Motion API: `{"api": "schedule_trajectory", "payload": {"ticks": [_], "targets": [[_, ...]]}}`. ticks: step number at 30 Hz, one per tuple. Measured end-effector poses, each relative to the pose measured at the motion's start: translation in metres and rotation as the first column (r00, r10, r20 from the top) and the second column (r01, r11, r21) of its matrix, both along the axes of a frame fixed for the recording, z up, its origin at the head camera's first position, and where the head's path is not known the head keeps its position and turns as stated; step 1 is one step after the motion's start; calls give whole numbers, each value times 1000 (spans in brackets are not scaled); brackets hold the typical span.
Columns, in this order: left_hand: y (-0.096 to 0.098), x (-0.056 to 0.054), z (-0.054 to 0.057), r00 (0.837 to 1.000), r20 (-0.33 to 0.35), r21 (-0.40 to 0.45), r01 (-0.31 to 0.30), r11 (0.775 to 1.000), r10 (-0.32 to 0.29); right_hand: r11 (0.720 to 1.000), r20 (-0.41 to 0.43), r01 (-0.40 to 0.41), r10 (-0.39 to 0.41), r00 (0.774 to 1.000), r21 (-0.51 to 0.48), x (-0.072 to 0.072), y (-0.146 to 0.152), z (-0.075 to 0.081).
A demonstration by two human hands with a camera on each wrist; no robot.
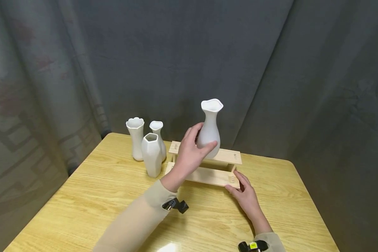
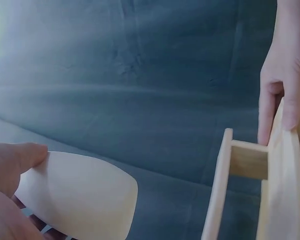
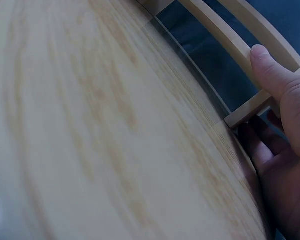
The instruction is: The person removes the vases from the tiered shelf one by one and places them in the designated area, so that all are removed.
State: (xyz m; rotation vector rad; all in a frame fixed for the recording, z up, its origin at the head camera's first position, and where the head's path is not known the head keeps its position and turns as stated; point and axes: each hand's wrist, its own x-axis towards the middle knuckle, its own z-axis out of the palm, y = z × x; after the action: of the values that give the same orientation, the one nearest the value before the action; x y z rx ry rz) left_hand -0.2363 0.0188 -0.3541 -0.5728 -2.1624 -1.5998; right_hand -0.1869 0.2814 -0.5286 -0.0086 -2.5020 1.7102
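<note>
My left hand [image 1: 189,155] holds a white vase [image 1: 209,131] with a wavy rim round its rounded body. The vase is upright, in front of and above a two-step wooden stand [image 1: 208,176]; in the left wrist view the vase's lower body [image 2: 90,197] is apart from the stand [image 2: 284,195]. At the stand's right end, my right hand [image 1: 248,199] grips the lower step. In the right wrist view its thumb [image 3: 269,67] lies on the step, with the other fingers around the end piece. The stand's left part is hidden behind my left hand and forearm.
Left of the stand, a scallop-rimmed vase [image 1: 137,141], a small narrow-necked vase [image 1: 156,127] and a faceted vase [image 1: 152,157] stand close together on the wooden table [image 1: 97,196]. Grey curtains [image 1: 176,63] hang close behind the table and along its sides.
</note>
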Motion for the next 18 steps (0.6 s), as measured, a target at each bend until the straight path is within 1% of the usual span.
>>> {"api": "schedule_trajectory", "payload": {"ticks": [9, 12, 15, 18], "targets": [[-47, 17, 14, 1000, -26, 55, 16, 998, -14, 1000, -27, -5, 6, 1000, 4, 2, 2, 0], [-65, 23, 17, 1000, -26, 49, 6, 999, -5, 1000, -37, -6, 6, 999, 3, 2, 2, 1], [-82, 29, 17, 1000, -10, 41, -10, 999, 10, 1000, -32, -7, 7, 999, 5, 2, 2, 2], [-98, 34, 14, 999, 16, 31, -30, 999, 30, 1000, -20, 3, -3, 1000, 3, 2, 2, 3]]}}
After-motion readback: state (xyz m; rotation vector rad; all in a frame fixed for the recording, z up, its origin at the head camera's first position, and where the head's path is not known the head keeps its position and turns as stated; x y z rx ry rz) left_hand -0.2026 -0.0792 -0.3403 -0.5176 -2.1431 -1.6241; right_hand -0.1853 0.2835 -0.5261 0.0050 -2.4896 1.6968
